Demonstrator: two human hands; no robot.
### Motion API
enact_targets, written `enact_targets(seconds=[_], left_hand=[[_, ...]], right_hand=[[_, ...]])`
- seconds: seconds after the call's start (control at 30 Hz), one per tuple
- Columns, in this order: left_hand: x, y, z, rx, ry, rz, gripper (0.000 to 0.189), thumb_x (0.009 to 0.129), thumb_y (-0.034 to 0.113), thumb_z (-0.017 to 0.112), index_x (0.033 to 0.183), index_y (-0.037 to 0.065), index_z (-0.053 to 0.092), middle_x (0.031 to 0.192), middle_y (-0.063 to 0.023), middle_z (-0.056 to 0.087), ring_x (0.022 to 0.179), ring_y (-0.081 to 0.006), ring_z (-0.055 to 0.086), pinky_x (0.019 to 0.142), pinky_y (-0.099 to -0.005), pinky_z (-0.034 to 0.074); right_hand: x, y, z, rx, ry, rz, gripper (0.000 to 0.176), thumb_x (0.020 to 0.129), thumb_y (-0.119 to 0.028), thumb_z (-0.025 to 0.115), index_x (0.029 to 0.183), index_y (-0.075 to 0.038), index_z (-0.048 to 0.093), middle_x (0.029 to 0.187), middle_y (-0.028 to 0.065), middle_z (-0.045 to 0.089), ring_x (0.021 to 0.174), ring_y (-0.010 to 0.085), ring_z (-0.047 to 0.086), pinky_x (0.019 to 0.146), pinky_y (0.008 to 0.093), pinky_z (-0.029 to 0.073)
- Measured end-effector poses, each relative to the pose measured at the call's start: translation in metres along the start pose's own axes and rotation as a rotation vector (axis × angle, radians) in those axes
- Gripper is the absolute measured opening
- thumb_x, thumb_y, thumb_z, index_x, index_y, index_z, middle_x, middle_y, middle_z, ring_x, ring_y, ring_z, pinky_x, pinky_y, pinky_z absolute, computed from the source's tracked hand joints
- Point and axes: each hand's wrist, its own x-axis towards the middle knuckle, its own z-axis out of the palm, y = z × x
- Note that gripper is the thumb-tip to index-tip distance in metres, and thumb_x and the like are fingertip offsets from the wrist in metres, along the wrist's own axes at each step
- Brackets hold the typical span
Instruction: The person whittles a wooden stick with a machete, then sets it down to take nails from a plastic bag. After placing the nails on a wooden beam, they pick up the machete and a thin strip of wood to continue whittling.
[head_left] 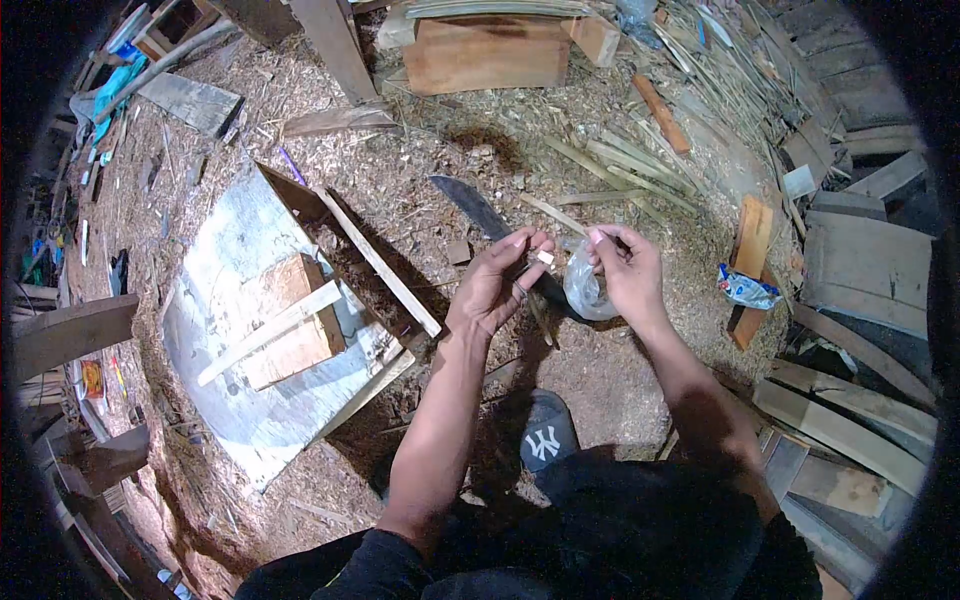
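Observation:
My left hand (493,285) is palm up with its fingers curled, and a small pale piece (545,258) sits at its fingertips. In my right hand (630,272), thumb and forefinger pinch the near end of a thin bamboo strip (552,213), which slants up and away to the left. A clear plastic bag (583,287) shows beside the right fingers, partly covered by them. Beneath my left hand lies a dark machete blade (468,205); its lower part is hidden behind the fingers.
To the left, a pale tilted board (215,300) bears a wood block (300,345) and a thin slat (270,332). Bamboo strips (640,175) lie ahead on the shaving-strewn ground. A wrapper (747,287) and planks (840,420) are at the right. My slipper (548,430) is below.

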Motion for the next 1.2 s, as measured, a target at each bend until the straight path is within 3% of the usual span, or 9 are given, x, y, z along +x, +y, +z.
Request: enact_targets(seconds=[0.23,0.33,0.43,0.6,0.7,0.77,1.0,1.13,1.2], left_hand=[[0.005,0.006,-0.035,-0.263,-0.064,0.034,0.03,0.1,0.012,0.059,0.124,-0.005,0.056,0.12,-0.0174,0.066,0.114,-0.0317,0.066,0.097,-0.0433,0.059],[0.007,0.013,-0.054,-0.28,-0.127,0.04,0.032,0.103,0.017,0.053,0.127,-0.005,0.054,0.122,-0.0187,0.065,0.115,-0.0338,0.064,0.096,-0.0447,0.059],[0.003,0.017,-0.06,-0.375,-0.159,0.037,0.04,0.106,0.024,0.047,0.134,-0.005,0.049,0.128,-0.0198,0.061,0.122,-0.0327,0.061,0.098,-0.0455,0.058],[0.002,0.016,-0.064,-0.371,-0.103,0.073,0.04,0.107,0.024,0.041,0.132,-0.006,0.05,0.13,-0.0214,0.059,0.122,-0.0359,0.06,0.098,-0.0464,0.057],[0.002,0.014,-0.066,-0.352,-0.055,0.103,0.041,0.106,0.024,0.041,0.133,-0.006,0.049,0.13,-0.0218,0.059,0.124,-0.036,0.058,0.1,-0.0475,0.055],[0.002,0.013,-0.067,-0.338,-0.027,0.131,0.041,0.106,0.024,0.041,0.133,-0.006,0.048,0.13,-0.0217,0.059,0.124,-0.0364,0.057,0.103,-0.048,0.053],[-0.001,0.011,-0.068,-0.325,0.013,0.151,0.042,0.106,0.026,0.042,0.13,-0.008,0.05,0.125,-0.022,0.062,0.119,-0.037,0.061,0.099,-0.0472,0.056],[-0.003,0.011,-0.072,-0.283,-0.015,0.151,0.041,0.103,0.024,0.049,0.129,-0.008,0.051,0.126,-0.0226,0.062,0.121,-0.0367,0.059,0.103,-0.047,0.052],[-0.004,0.01,-0.072,-0.302,-0.014,0.144,0.041,0.103,0.024,0.05,0.128,-0.008,0.052,0.125,-0.0228,0.062,0.121,-0.0368,0.059,0.104,-0.0475,0.052]], right_hand=[[0.003,0.006,0.003,-0.059,-0.028,0.016,0.016,0.098,-0.01,0.063,0.103,0.003,0.07,0.081,0.0047,0.068,0.068,0.0076,0.06,0.064,0.0228,0.049],[0.003,0.016,0.006,-0.061,-0.076,-0.021,0.015,0.095,-0.01,0.065,0.1,0.003,0.071,0.084,0.0078,0.071,0.071,0.0112,0.064,0.066,0.0259,0.051],[-0.006,0.011,0.015,-0.392,-0.088,-0.325,0.016,0.092,-0.013,0.07,0.102,-0.002,0.075,0.092,0.0122,0.075,0.075,0.0163,0.068,0.069,0.0313,0.053],[-0.003,0.018,0.019,-0.551,-0.205,-0.339,0.018,0.089,-0.015,0.072,0.103,-0.004,0.075,0.093,0.0154,0.073,0.077,0.0263,0.069,0.073,0.0356,0.054],[-0.007,0.024,0.015,-0.636,-0.27,-0.451,0.016,0.086,-0.012,0.072,0.099,-0.004,0.075,0.094,0.0147,0.071,0.083,0.0316,0.068,0.077,0.0398,0.054],[-0.01,0.033,0.014,-0.728,-0.335,-0.439,0.012,0.085,-0.011,0.071,0.093,-0.004,0.075,0.098,0.0139,0.067,0.097,0.0353,0.065,0.085,0.0443,0.052],[-0.033,0.056,0.019,-0.984,-0.337,-0.671,0.01,0.08,-0.014,0.072,0.088,-0.01,0.077,0.111,0.008,0.061,0.111,0.03,0.053,0.097,0.0436,0.044],[-0.038,0.073,0.024,-0.953,-0.232,-0.704,0.01,0.08,-0.016,0.07,0.086,-0.011,0.076,0.114,0.0087,0.06,0.114,0.0304,0.051,0.098,0.045,0.042],[-0.042,0.076,0.032,-1.015,-0.178,-0.625,0.013,0.083,-0.019,0.067,0.088,-0.011,0.076,0.117,0.0089,0.059,0.116,0.0309,0.05,0.1,0.0498,0.04]])
